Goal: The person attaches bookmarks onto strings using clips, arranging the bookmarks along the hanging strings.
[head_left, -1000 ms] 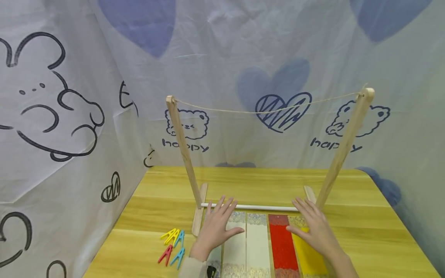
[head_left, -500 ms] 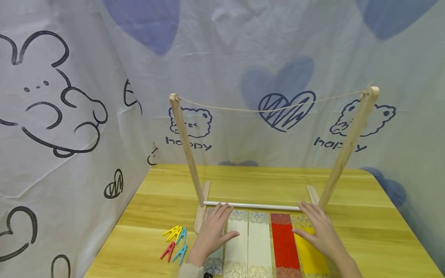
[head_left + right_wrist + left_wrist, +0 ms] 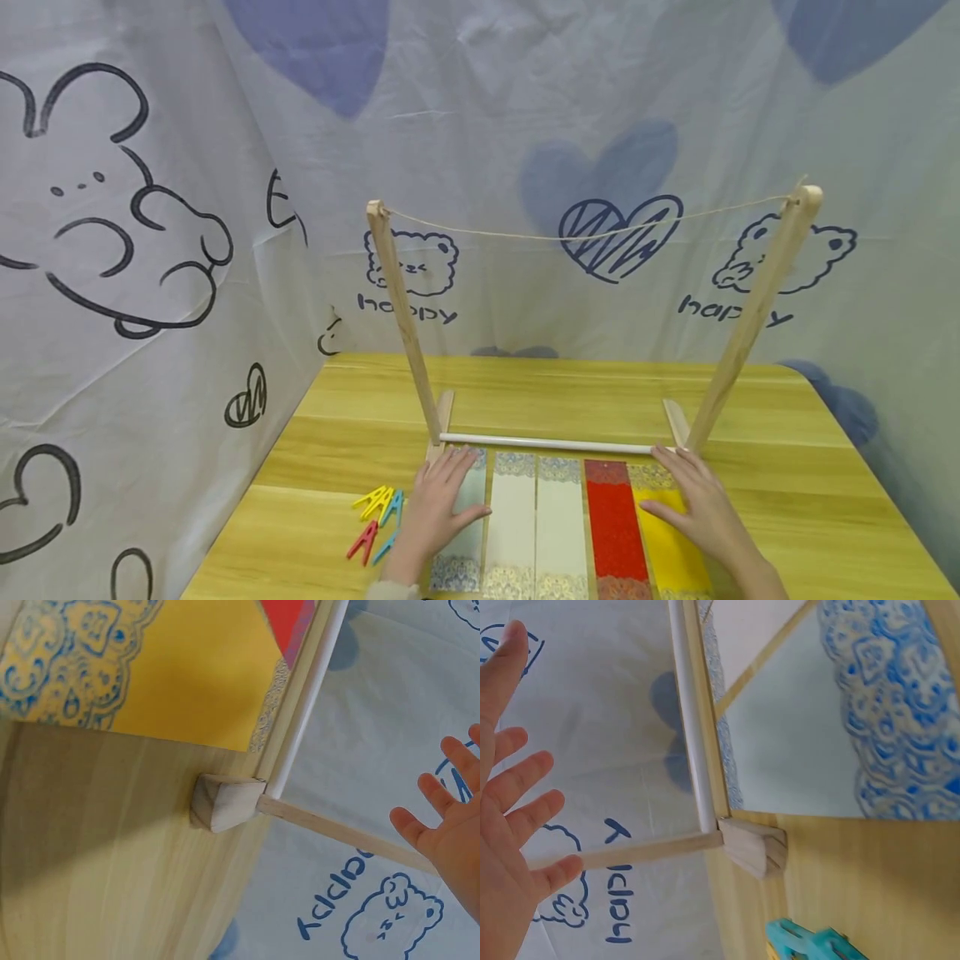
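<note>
My left hand (image 3: 435, 510), fingers spread and straight, is over the pale blue paper strip (image 3: 463, 552) at the left end of a row. My right hand (image 3: 703, 507) is spread the same way over the yellow strip (image 3: 678, 560) at the right end. Neither hand holds anything. Between them lie two white strips, one left (image 3: 512, 525) and one right (image 3: 561, 525), and a red strip (image 3: 617, 527). Lace-like patterns band the strips' ends. In the left wrist view the left hand (image 3: 514, 825) shows its palm; in the right wrist view the right hand (image 3: 457, 836) is partly cut off.
Behind the strips stands a wooden frame with a left post (image 3: 405, 333), a right post (image 3: 753, 325), a white rod (image 3: 547, 442) low down and a sagging string (image 3: 540, 238) on top. Several clothespins, including a red clothespin (image 3: 363, 542), lie left of my left hand.
My left hand has drawn left and back toward me, uncovering more of the pale blue strip and covering part of a blue clothespin. My right hand has shifted slightly right. The head view has tilted slightly.
</note>
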`<state>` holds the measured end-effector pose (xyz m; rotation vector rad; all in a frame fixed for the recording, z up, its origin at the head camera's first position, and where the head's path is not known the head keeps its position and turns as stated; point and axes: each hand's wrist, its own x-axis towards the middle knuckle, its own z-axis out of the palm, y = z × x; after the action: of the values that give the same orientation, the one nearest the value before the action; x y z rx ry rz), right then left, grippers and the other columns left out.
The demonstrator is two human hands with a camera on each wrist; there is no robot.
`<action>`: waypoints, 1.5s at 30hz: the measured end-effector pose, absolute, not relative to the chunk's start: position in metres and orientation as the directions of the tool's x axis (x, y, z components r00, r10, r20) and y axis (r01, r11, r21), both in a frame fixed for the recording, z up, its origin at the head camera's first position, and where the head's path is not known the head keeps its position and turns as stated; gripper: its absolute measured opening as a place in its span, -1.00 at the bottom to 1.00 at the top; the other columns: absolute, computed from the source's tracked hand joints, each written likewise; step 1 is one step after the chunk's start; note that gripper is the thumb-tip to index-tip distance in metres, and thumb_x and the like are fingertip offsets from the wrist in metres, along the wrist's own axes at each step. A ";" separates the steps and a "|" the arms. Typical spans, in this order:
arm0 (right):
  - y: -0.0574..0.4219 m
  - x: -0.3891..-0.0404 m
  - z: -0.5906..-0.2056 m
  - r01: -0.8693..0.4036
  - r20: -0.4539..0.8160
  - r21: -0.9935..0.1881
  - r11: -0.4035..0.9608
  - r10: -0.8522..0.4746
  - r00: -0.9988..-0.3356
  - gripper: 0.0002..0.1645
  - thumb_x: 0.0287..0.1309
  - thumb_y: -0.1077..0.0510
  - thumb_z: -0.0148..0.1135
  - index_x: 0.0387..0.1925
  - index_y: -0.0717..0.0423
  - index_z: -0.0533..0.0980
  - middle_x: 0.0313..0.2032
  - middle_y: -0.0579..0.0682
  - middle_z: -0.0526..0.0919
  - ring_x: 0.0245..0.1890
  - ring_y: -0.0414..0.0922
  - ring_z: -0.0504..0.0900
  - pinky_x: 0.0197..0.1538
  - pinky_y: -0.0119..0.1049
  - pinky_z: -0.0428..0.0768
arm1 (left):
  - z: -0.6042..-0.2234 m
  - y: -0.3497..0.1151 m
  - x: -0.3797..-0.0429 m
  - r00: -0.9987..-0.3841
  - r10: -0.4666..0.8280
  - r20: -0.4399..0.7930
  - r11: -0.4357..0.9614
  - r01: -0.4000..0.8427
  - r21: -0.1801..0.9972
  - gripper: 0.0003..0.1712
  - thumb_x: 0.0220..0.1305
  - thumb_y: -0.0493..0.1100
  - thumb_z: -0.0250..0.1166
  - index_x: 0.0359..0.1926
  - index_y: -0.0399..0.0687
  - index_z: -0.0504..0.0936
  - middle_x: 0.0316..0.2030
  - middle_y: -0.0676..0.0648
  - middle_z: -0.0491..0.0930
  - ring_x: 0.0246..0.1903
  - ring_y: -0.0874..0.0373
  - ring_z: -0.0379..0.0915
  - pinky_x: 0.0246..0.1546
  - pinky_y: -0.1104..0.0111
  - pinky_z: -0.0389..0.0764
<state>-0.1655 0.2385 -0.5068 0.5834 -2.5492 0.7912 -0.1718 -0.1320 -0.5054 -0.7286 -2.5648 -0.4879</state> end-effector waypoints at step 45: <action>0.270 -0.185 -0.557 -0.652 0.616 -0.356 0.670 -0.356 -0.703 -0.21 -0.63 0.24 0.53 -0.10 0.32 0.51 -0.12 0.17 0.54 -0.14 0.10 0.40 0.12 -0.67 0.00 | -0.540 -0.194 -0.136 -0.882 0.249 0.400 0.851 0.397 0.345 -0.10 -0.40 0.03 0.49 0.10 -0.11 0.44 0.03 -0.11 0.47 0.02 -0.22 0.31 -0.07 -0.12 0.30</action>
<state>-0.1847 0.2700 -0.5571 0.7795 -2.3788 0.7792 -0.1362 -0.1941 -0.5400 -0.4842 -2.6840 -0.6053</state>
